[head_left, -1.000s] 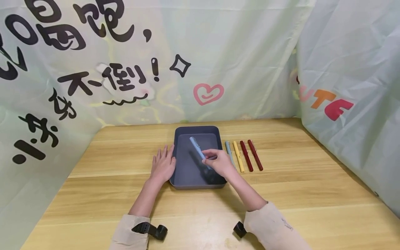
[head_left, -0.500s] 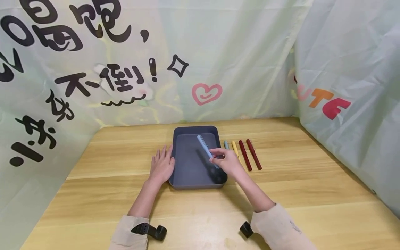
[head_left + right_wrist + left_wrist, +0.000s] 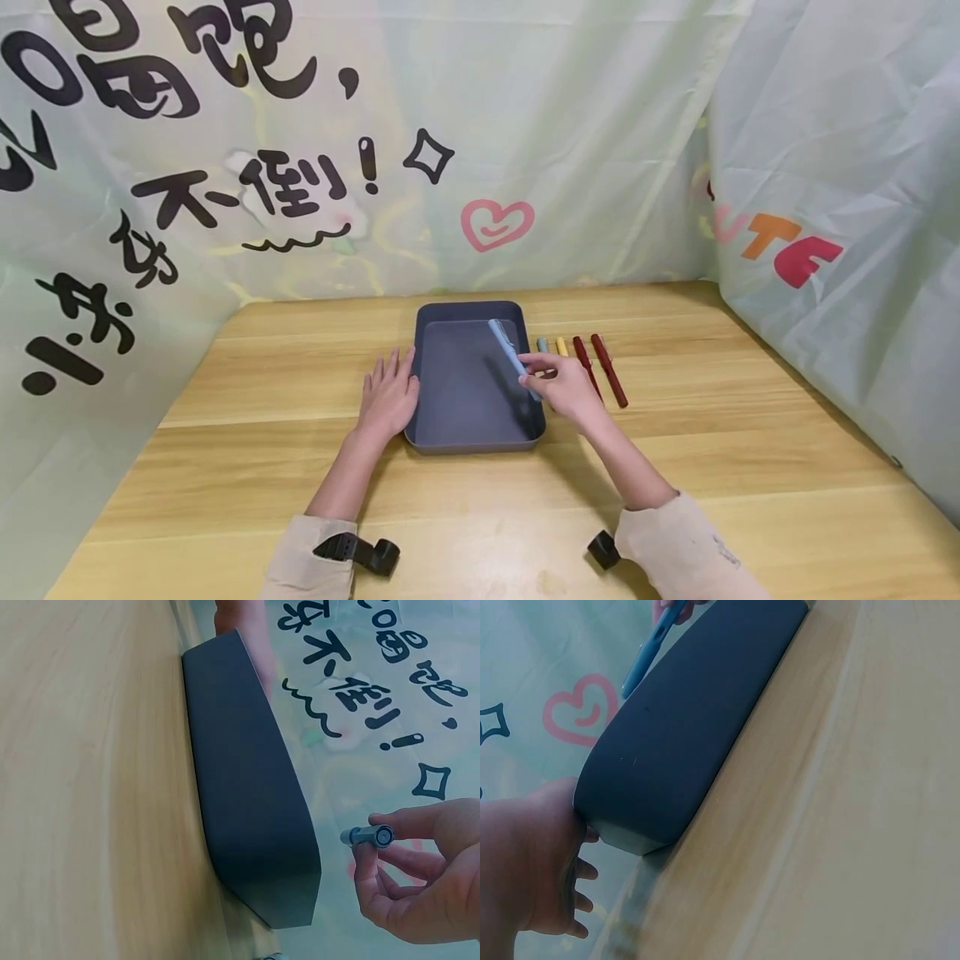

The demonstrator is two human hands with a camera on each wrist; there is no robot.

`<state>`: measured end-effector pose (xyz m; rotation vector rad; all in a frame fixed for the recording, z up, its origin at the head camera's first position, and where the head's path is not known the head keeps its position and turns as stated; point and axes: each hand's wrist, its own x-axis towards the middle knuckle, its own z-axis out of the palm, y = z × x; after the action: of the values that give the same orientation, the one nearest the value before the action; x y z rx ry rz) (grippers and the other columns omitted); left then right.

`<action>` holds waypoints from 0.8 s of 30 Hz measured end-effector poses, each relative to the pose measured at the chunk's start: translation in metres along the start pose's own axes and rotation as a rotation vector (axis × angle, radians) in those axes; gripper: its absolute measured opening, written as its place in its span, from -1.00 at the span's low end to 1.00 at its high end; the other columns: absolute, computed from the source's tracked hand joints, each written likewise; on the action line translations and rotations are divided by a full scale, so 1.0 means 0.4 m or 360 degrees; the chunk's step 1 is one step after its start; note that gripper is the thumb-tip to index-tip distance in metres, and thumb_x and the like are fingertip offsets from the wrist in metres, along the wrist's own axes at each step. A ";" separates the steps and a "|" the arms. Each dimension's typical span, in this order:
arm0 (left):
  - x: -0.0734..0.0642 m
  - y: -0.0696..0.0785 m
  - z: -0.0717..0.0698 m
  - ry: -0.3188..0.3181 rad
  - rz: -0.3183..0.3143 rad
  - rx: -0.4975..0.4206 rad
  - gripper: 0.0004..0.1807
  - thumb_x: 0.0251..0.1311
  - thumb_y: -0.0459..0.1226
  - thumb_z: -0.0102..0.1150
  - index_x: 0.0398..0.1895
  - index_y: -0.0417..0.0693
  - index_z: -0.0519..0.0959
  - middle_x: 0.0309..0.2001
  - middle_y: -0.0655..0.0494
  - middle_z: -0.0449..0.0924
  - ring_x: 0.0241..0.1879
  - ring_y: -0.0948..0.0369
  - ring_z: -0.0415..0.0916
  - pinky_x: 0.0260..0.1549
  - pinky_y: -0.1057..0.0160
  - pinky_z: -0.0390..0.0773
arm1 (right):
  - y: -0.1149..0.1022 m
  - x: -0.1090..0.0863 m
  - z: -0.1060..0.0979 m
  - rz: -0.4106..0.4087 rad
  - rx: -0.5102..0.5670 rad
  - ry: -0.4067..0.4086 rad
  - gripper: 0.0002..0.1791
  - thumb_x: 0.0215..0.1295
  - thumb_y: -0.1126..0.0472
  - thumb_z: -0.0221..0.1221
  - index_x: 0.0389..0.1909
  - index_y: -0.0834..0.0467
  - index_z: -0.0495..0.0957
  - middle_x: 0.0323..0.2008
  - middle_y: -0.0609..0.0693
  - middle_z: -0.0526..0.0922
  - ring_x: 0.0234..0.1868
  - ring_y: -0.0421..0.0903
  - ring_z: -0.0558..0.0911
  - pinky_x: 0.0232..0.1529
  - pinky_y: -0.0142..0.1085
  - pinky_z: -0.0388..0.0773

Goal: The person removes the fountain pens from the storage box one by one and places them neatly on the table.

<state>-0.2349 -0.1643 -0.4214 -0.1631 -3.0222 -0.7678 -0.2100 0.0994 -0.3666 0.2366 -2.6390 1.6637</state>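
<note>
My right hand (image 3: 562, 385) pinches a light blue pen (image 3: 508, 346) between thumb and fingers, above the right side of a dark grey rectangular tray (image 3: 457, 383). The pen slants, its clip end pointing up and away; in the right wrist view its round near end (image 3: 385, 836) faces the camera. Against the tray's left wall rests my left hand (image 3: 390, 396), fingers straight and slightly spread. Right of the tray lie a grey-blue pen (image 3: 543, 343) and a yellow pen (image 3: 562, 344), mostly hidden by my right hand, then two dark red pens (image 3: 610, 372).
The tray stands on a light wooden table (image 3: 480, 517). A printed cloth (image 3: 585, 150) hangs behind the table and along both sides. Black cameras (image 3: 386, 557) are strapped at both wrists, over beige sleeves (image 3: 311, 554).
My right hand has moved right with the light blue pen, from over the tray's middle to its right wall, covering more of the yellow and grey-blue pens. My left hand stays in place.
</note>
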 end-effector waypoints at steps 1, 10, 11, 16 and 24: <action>0.001 -0.001 0.000 0.0005 0.0003 0.0002 -0.42 0.39 -0.16 -0.38 0.45 0.01 -0.08 0.41 -0.16 -0.20 0.35 -0.18 -0.33 0.22 -0.21 -0.29 | 0.001 0.000 -0.002 -0.0001 -0.0008 0.0003 -0.63 0.13 0.37 0.22 0.01 0.25 0.56 -0.31 0.04 0.61 -0.31 -0.06 0.61 -0.38 -0.21 0.56; 0.000 0.000 0.001 0.0002 0.0009 -0.0003 -0.42 0.39 -0.16 -0.38 0.45 0.02 -0.08 0.42 -0.15 -0.22 0.35 -0.18 -0.33 0.22 -0.20 -0.29 | 0.016 -0.004 -0.021 -0.0014 0.0000 0.0039 -0.63 0.14 0.38 0.21 0.01 0.30 0.55 -0.29 0.09 0.61 -0.31 -0.04 0.62 -0.43 -0.26 0.53; 0.000 0.000 0.001 0.0001 0.0009 -0.0004 -0.42 0.39 -0.15 -0.38 0.45 0.02 -0.08 0.42 -0.15 -0.22 0.35 -0.18 -0.33 0.22 -0.20 -0.29 | 0.018 -0.004 -0.023 -0.0018 0.0006 0.0042 -0.63 0.14 0.38 0.21 0.01 0.30 0.55 -0.28 0.10 0.61 -0.31 -0.03 0.62 -0.43 -0.27 0.52; 0.000 -0.002 0.002 -0.0008 0.0003 0.0008 -0.42 0.40 -0.15 -0.40 0.46 0.03 -0.10 0.42 -0.14 -0.23 0.35 -0.17 -0.34 0.22 -0.19 -0.31 | 0.016 -0.010 -0.034 -0.0005 0.0018 0.0057 -0.63 0.13 0.39 0.21 0.01 0.30 0.54 -0.27 0.12 0.61 -0.32 -0.05 0.62 -0.42 -0.27 0.51; -0.001 0.001 -0.002 0.0003 -0.0005 0.0002 -0.42 0.40 -0.15 -0.39 0.46 0.04 -0.09 0.42 -0.13 -0.22 0.35 -0.16 -0.33 0.23 -0.18 -0.30 | 0.013 -0.010 -0.059 0.0000 -0.0027 0.0073 -0.62 0.14 0.36 0.21 0.02 0.27 0.55 -0.26 0.10 0.60 -0.29 -0.02 0.61 -0.42 -0.21 0.50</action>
<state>-0.2345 -0.1642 -0.4206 -0.1580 -3.0219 -0.7656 -0.2085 0.1234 -0.3614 0.1959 -2.6187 1.6259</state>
